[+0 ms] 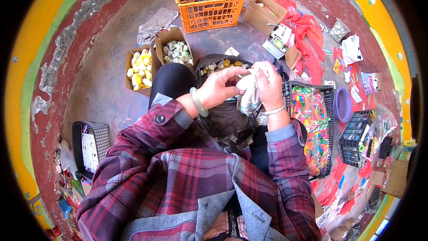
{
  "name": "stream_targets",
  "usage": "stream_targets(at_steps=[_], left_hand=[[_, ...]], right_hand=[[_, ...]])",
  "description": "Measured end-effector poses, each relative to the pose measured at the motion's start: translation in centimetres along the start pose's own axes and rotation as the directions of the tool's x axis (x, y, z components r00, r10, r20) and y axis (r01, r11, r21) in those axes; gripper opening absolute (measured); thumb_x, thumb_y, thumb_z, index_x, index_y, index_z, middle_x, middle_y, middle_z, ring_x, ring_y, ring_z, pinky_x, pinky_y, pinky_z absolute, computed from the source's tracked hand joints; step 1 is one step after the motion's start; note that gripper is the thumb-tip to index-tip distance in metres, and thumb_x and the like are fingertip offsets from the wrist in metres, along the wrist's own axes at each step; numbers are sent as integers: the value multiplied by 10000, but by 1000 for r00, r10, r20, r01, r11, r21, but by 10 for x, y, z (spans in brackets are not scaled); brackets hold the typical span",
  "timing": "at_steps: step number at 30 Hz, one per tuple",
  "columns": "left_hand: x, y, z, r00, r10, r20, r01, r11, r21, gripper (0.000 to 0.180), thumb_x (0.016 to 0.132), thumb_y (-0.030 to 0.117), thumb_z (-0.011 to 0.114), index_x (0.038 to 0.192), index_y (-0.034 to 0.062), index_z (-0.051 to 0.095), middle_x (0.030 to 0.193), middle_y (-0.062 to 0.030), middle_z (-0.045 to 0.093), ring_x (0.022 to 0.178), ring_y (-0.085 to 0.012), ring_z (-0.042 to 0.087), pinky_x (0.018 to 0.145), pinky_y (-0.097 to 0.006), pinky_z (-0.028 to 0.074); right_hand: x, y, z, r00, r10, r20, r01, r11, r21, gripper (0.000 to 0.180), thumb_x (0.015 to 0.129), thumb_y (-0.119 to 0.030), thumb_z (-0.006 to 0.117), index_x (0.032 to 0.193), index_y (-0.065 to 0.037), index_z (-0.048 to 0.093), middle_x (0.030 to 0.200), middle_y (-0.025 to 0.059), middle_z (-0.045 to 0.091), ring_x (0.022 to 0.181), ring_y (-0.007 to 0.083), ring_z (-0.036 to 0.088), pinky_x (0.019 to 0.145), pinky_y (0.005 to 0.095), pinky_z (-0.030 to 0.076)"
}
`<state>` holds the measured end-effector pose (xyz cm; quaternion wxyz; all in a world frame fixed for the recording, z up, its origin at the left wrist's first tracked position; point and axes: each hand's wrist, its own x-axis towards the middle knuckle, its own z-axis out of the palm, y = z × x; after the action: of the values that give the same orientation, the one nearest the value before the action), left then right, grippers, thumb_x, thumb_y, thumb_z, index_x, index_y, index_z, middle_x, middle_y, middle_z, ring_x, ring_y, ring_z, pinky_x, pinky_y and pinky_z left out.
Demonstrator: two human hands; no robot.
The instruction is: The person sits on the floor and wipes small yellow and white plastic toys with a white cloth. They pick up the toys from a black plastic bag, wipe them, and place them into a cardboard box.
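My left hand (220, 87) and my right hand (269, 87) meet over my lap, both gripping a crumpled clear plastic bag (248, 99) with pale contents. A green bangle (198, 102) circles my left wrist; a thin bracelet sits on my right. Beneath the hands lies an open black plastic bag (223, 118) holding several small yellow and white pieces. My sleeves are red plaid.
Two cardboard boxes of small yellow (139, 69) and green-white (176, 52) pieces stand at the left. An orange crate (207, 11) is ahead. A black tray of colourful packets (312, 125), a purple bowl (342, 105), a black basket (356, 136) and red cloth (307, 35) lie to the right.
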<state>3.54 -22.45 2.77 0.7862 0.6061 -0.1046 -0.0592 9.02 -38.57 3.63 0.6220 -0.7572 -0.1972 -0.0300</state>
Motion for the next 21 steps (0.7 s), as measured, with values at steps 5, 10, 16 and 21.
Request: stream_targets(at_steps=[5, 10, 16, 21], left_hand=[[5, 5, -8, 978, -177, 111, 207, 895, -396, 413, 830, -41, 535, 1234, 29, 486, 1165, -84, 547, 1034, -168, 541, 896, -297, 453], [10, 11, -13, 974, -219, 62, 209, 753, -623, 369, 851, -30, 493, 1219, -17, 475, 1192, -123, 534, 1071, -213, 540, 926, -300, 435], [7, -4, -10, 970, -232, 79, 234, 778, -583, 335, 880, 29, 486, 1212, -18, 477, 1153, -103, 551, 1026, -193, 551, 910, -334, 434], [8, 3, -13, 957, -273, 100, 289, 853, -435, 292, 889, 155, 524, 1143, 12, 535, 1043, -76, 598, 917, -176, 589, 813, -323, 473]], right_hand=[[2, 5, -5, 983, 180, 45, -185, 938, 293, 209, 903, -208, 526, 971, -14, 561, 840, 8, 588, 762, 69, 515, 673, 211, 431], [7, 9, -9, 960, 281, 10, -264, 889, 374, 328, 902, -284, 526, 1083, -11, 516, 996, 50, 573, 884, 98, 526, 777, 238, 430], [-2, 2, 2, 993, -24, 112, 37, 992, -123, 574, 785, -441, 635, 1140, -14, 489, 1051, 143, 585, 984, 216, 564, 834, 305, 438], [-7, -15, 11, 995, 3, 102, 14, 986, -166, 294, 854, -232, 580, 1031, 2, 561, 928, 109, 628, 853, 154, 596, 743, 293, 472]])
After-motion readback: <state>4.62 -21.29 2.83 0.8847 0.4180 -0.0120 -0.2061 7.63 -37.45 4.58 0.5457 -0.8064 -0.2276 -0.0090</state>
